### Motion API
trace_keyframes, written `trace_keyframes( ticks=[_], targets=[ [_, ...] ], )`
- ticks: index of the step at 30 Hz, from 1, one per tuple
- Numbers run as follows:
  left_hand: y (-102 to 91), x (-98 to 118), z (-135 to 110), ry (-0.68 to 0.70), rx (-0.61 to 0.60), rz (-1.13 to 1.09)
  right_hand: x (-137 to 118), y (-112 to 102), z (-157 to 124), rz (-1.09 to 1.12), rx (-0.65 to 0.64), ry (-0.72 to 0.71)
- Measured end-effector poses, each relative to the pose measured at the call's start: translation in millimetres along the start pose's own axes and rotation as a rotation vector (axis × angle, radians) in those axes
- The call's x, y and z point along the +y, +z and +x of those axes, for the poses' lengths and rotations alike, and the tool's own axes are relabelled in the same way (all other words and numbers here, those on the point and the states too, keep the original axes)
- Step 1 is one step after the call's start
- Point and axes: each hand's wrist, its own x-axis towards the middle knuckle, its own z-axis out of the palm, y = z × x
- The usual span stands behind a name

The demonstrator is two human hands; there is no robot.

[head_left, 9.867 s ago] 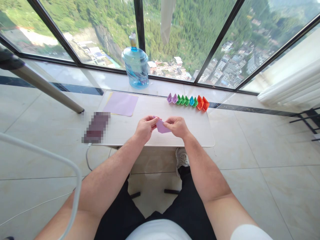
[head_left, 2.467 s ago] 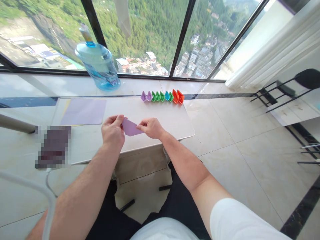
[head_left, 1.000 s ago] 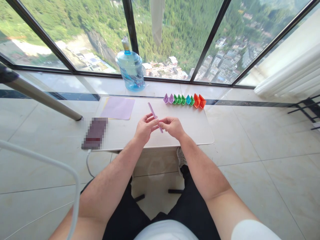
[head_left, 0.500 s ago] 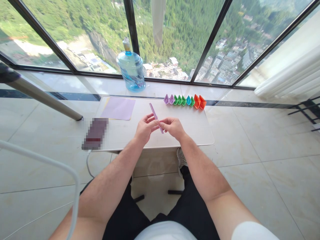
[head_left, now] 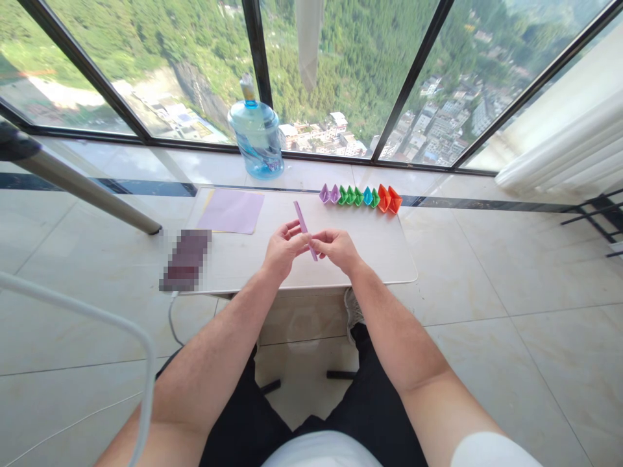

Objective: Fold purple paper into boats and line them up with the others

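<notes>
Left hand [head_left: 282,250] and right hand [head_left: 341,248]: I see both pinching folded lilac paper [head_left: 300,217], edge-on, over the bench [head_left: 374,263] | in progress, I judge: held piece creased, not opened out | done, I judge: nine boat-like folded papers [head_left: 359,196], lined up far right | unused: flat lilac sheet [head_left: 231,211], far left.

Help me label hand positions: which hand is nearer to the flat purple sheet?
Left. The left hand is to the right of the flat purple sheet, not touching it; the right hand is farther right, past the left hand.
</notes>
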Motion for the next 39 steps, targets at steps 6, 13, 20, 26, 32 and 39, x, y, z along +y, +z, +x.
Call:
trace_keyframes(
  ticks=[6,13,20,26,32,39],
  targets=[
    [1.2,3,-1,-0.006,-0.01,-0.005,-1,0,-1,0.022,-0.002,0.015],
    [1.0,4,-2,0.011,-0.015,0.004,1,0,1,-0.027,0.014,-0.002],
    [5.3,5,-5,0.031,0.026,0.067,4,9,-7,-0.521,0.264,-0.259],
    [11.9,-8,-8,0.026,-0.023,0.154,-1,18,-12,-0.878,0.276,-0.232],
    [10.3,-26,-4,0.092,-0.003,0.322,-3,18,-10,-0.987,0.274,-0.128],
    [1.1,-24,0,0.144,0.138,0.437,1,11,-6,-0.887,0.255,-0.117]
  ],
)
